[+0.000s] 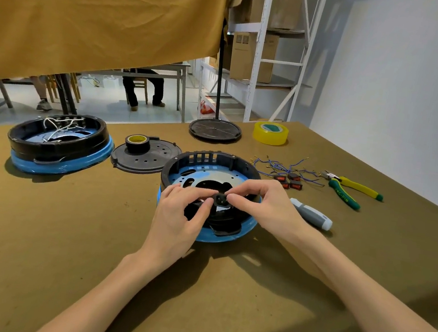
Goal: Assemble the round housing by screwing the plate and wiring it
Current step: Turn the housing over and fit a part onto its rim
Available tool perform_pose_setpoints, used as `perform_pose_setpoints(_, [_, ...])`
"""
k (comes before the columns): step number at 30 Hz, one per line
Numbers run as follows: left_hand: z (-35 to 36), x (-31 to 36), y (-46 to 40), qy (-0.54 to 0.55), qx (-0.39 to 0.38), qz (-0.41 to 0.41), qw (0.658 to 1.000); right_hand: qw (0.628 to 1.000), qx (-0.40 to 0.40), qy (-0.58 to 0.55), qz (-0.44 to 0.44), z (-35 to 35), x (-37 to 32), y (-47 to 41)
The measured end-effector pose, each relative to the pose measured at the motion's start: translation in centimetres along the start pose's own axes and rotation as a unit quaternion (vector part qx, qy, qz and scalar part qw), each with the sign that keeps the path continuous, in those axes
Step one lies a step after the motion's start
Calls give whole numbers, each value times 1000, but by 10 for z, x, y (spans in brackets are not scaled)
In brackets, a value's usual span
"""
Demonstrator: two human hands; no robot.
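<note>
A round black housing with a blue base and a metal plate inside sits mid-table. Over its near rim, my left hand and my right hand pinch a small black socket part between fingertips, one from each side. Blue wires with red rocker switches lie to the right of the housing. A grey-handled screwdriver rests just beyond my right wrist.
A second housing with white wires stands at the left. A black cover plate carries a black tape roll. Yellow tape, a round stand base and green-yellow pliers lie farther back and right.
</note>
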State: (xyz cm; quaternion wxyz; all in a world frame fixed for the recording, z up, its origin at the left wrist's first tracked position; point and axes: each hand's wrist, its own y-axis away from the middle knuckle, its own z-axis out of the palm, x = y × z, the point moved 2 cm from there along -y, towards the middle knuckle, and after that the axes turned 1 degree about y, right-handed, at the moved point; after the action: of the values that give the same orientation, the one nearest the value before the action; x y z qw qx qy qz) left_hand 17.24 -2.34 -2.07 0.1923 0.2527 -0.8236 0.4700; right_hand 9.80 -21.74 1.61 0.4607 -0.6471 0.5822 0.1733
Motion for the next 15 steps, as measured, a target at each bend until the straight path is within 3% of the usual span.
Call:
perform_pose_setpoints(8, [-4, 2, -1, 18, -9, -16, 1000, 998, -54, 7, -20, -6, -4, 2])
perform_pose_setpoints(15, [-4, 7, -3, 18, -12, -31, 999, 999, -32, 9, -24, -7, -4, -1])
